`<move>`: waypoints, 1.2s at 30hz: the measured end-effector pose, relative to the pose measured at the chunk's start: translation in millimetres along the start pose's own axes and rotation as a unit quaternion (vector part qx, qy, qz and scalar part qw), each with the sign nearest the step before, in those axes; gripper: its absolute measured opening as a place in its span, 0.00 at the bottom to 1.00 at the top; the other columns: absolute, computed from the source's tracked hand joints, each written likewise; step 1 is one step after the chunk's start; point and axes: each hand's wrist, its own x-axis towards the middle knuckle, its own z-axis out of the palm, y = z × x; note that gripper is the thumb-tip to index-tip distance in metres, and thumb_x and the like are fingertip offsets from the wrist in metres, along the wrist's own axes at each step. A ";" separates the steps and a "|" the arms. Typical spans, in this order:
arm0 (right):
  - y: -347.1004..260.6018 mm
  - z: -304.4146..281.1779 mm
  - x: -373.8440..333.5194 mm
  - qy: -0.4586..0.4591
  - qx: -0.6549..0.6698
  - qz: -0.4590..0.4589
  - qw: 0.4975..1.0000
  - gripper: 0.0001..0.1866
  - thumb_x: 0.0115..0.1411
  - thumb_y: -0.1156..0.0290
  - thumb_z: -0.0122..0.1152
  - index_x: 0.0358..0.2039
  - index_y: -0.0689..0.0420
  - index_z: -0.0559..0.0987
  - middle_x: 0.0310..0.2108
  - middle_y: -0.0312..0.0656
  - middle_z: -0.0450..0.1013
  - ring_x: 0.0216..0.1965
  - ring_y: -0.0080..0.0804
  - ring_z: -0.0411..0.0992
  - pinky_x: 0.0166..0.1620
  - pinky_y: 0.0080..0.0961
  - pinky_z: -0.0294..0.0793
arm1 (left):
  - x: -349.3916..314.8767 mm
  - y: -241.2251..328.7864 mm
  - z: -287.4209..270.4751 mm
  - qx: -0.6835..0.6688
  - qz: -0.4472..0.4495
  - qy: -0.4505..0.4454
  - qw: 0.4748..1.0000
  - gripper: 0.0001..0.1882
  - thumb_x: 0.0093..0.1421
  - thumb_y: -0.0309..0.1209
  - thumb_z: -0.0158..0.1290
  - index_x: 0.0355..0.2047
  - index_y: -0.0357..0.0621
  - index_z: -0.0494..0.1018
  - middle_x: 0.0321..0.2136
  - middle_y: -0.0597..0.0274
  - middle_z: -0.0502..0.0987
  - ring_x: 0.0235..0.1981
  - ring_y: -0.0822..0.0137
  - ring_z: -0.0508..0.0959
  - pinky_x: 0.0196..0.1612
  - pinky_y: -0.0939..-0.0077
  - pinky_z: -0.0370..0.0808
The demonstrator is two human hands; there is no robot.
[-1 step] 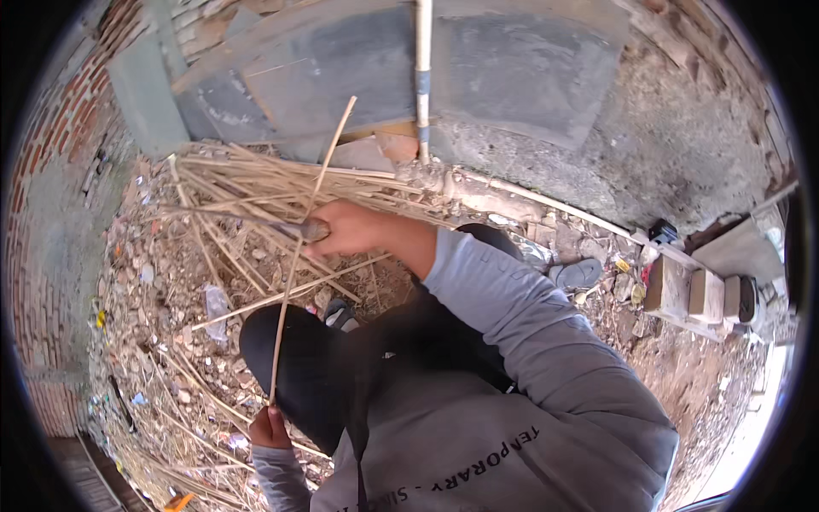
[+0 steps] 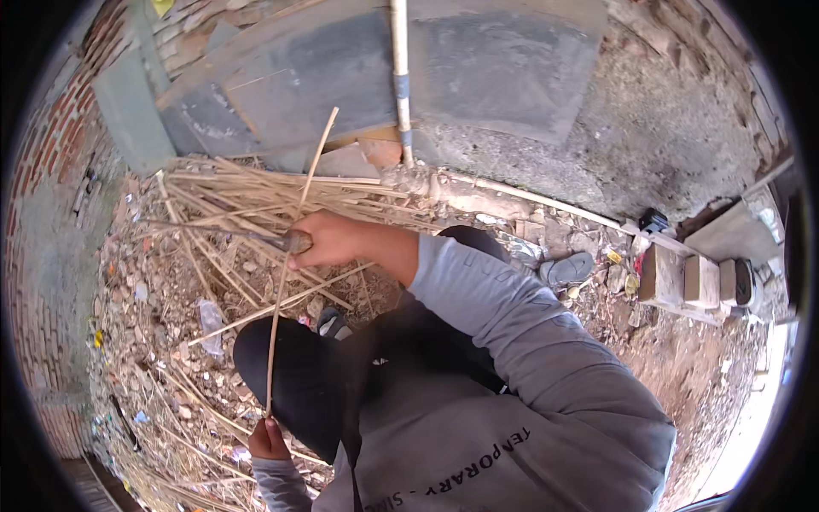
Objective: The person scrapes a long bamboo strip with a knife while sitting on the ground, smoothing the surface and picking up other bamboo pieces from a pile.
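Note:
A long, thin bamboo strip point(image 2: 274, 337) runs upright across the view, passing over my dark-clad knee. Near its lower end, my left hand point(image 2: 268, 439) pinches it between thumb and fingers. Farther up, my right hand point(image 2: 328, 239) is closed round the handle of a knife point(image 2: 273, 241). The long, narrow blade points left over the pile and crosses the strip close to the handle. Whether the right fingers also touch the strip, I cannot tell.
Beyond my hands lies a heap of bamboo strips point(image 2: 247, 192) on rubble-strewn ground. A clear plastic piece point(image 2: 211, 317) lies left of my knee. A grey sandal point(image 2: 567, 270) and wooden blocks point(image 2: 661, 275) are at the right. A white pipe point(image 2: 401, 51) stands by the far wall.
The whole view has shifted slightly, so most things sit a little farther left. Both hands keep their holds on the strip and the knife.

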 end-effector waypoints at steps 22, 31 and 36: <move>-12.7 -1.2 -14.4 0.004 0.224 0.057 0.973 0.15 0.50 0.64 0.68 0.37 0.55 0.79 0.25 0.35 0.75 0.22 0.25 0.72 0.27 0.27 0.72 | 11.0 44.0 31.1 0.101 0.161 0.165 0.968 0.21 0.68 0.46 0.41 0.40 0.36 0.64 0.26 0.44 0.71 0.27 0.48 0.75 0.30 0.56 0.69; -36.5 -3.0 -33.3 -0.022 -0.234 -0.026 0.972 0.13 0.46 0.64 0.64 0.34 0.51 0.79 0.27 0.45 0.77 0.33 0.48 0.76 0.34 0.46 0.74 | 3.8 8.1 23.7 0.124 0.022 0.024 0.992 0.26 0.68 0.49 0.38 0.31 0.34 0.66 0.23 0.38 0.72 0.26 0.38 0.73 0.29 0.51 0.67; -12.4 11.4 -34.1 -0.146 -0.285 0.021 0.947 0.12 0.45 0.64 0.62 0.32 0.51 0.79 0.28 0.44 0.76 0.34 0.48 0.76 0.34 0.47 0.74 | 11.6 8.9 33.9 0.150 0.023 0.060 0.987 0.26 0.68 0.49 0.38 0.26 0.36 0.67 0.18 0.40 0.71 0.23 0.37 0.72 0.26 0.49 0.65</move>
